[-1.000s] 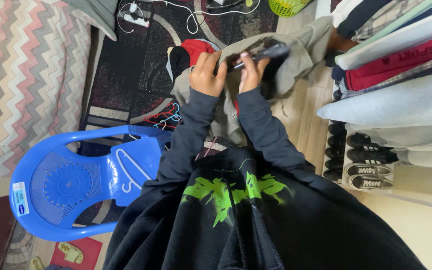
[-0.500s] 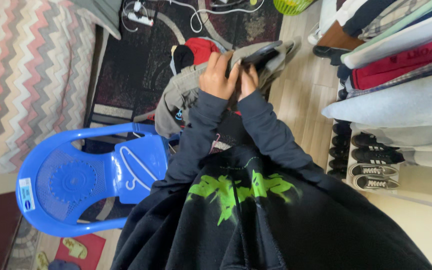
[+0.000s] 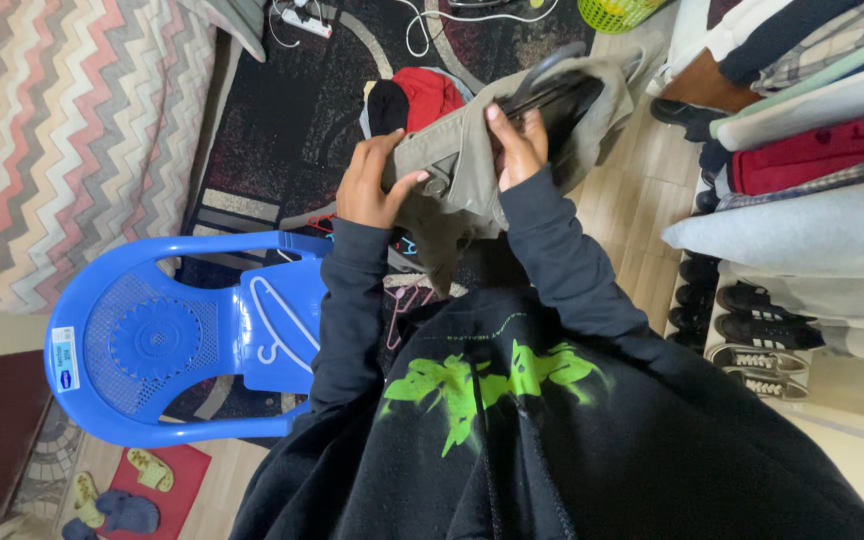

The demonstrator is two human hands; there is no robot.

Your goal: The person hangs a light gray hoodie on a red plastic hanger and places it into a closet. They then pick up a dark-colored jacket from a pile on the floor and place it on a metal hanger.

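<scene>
Both hands hold one khaki garment in the air over the rug. The left hand grips its lower edge, thumb out along the cloth and fingers curled over the fold, clamped on the fabric. The right hand is higher and further right, its fingers closed on the cloth together with a black hanger, which lies partly inside the garment's upper end. The garment hangs bunched between the two hands, its loose part drooping below them toward the person's chest.

One blue plastic chair stands just left of the left sleeve; one white hanger lies on its seat. A few more hangers, red, blue and pink, lie on the rug under the garment, partly hidden, so I cannot count them. Behind the garment sits a small heap of red and black clothes. One power strip with white cables lies at the top of the rug, and one green basket stands beside it. A zigzag-patterned bed cover fills the left. To the right hangs a row of clothes with shoes ranked below it. One pair of slippers lies at the bottom left.
</scene>
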